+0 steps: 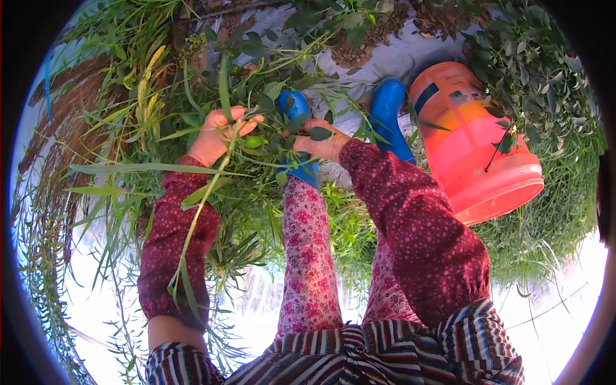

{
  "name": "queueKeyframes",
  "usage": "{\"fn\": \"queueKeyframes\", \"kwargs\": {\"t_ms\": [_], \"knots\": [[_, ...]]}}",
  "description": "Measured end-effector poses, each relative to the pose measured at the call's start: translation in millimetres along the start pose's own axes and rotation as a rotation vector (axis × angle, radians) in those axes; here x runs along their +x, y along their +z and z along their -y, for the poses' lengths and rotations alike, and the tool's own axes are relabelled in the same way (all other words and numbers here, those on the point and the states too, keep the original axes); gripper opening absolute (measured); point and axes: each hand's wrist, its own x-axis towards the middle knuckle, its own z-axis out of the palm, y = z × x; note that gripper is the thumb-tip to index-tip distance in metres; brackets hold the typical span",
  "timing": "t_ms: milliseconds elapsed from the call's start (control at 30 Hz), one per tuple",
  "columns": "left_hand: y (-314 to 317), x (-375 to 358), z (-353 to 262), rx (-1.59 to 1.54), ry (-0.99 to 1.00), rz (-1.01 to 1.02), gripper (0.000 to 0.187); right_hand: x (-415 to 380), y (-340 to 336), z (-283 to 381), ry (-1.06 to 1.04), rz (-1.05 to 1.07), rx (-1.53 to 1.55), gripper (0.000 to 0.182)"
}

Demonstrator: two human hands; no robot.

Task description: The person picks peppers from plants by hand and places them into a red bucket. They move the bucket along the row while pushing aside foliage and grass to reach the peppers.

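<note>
Among green plants at the centre left, my left hand [221,133] is closed round a long grass stem [204,199], which hangs down across the forearm. A small green pepper-like fruit [256,141] sits just right of those fingers. My right hand [321,140] reaches into the leafy plant [273,90] with its fingers bent together, and leaves partly cover them. What it grips, if anything, is too hidden to make out. Both forearms wear dark red patterned sleeves.
An orange-red bucket [471,138] leans at the right, beside leafy plants [539,77]. Blue boots [387,115] stand on pale ground sheeting [417,38] between plants. Dry brown stalks [54,135] and tall grass fill the left side.
</note>
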Motion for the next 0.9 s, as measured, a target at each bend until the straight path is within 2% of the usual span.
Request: {"fn": "queueKeyframes", "kwargs": {"t_ms": [33, 67, 100, 167, 200, 233, 300, 333, 367, 433, 467, 533, 567, 633, 667, 767, 800, 867, 900], "knots": [[-2, 1, 0, -0.172, -0.071, 0.054, 0.01, -11, -3, 16, 0.152, -0.002, 0.025, 0.037], [3, 4, 11, 0.327, 0.088, -0.093, 0.008, -21, -5, 26, 0.306, -0.006, 0.049, 0.036], [2, 5, 14, 0.327, 0.092, -0.094, 0.008, -25, -6, 25, 0.304, -0.005, 0.046, 0.036], [6, 10, 18, 0.306, 0.113, 0.061, 0.007, -35, -8, 21, 0.241, -0.11, 0.066, 0.035], [9, 14, 19, 0.17, -0.041, -0.048, 0.007, -44, -7, 20, 0.148, -0.196, 0.074, 0.034], [13, 18, 24, 0.169, -0.039, -0.045, 0.007, -43, -9, 14, 0.148, -0.199, 0.071, 0.034], [30, 20, 34, 0.911, 0.129, -0.07, 0.009, -41, -8, 2, -0.001, -0.768, -0.301, 0.032], [43, 20, 37, 1.217, 0.332, 0.025, 0.007, -47, -10, 4, -0.036, -0.846, -0.3, 0.025], [57, 20, 32, 1.442, 0.312, -0.03, 0.01, -45, -18, 5, -0.044, -0.849, -0.303, 0.025], [59, 12, 26, 1.52, 0.292, -0.102, 0.019, -49, -42, -5, 0.102, -1.095, 0.634, 0.009], [57, 8, 28, 1.524, 0.294, -0.1, 0.019, -59, -51, -3, 0.142, -1.002, 0.595, 0.008], [47, -3, 38, 1.567, 0.523, -0.091, 0.026, -75, -58, 10, 0.205, -0.732, 0.506, 0.012], [44, -6, 44, 1.564, 0.516, -0.096, 0.026, -80, -51, 15, 0.212, -0.726, 0.506, 0.012], [44, -3, 55, 1.708, 0.484, -0.037, 0.031, -84, -40, 29, 0.157, -0.389, 0.345, 0.02], [45, -1, 63, 1.705, 0.439, -0.033, 0.033, -85, -34, 40, 0.153, -0.386, 0.339, 0.02], [45, 1, 81, 1.693, 0.469, -0.045, 0.036, -72, -11, 57, 0.07, -0.253, 0.209, 0.025], [43, -1, 82, 1.736, 0.392, -0.041, 0.036, -56, -10, 60, -0.036, -0.267, 0.814, 0.024], [40, -8, 86, 1.76, 0.373, -0.044, 0.038, -34, -30, 57, -0.209, -0.54, -0.152, 0.021], [39, -10, 87, 1.784, 0.364, -0.044, 0.039, -21, -36, 55, -0.234, -0.573, -0.139, 0.021]]}}
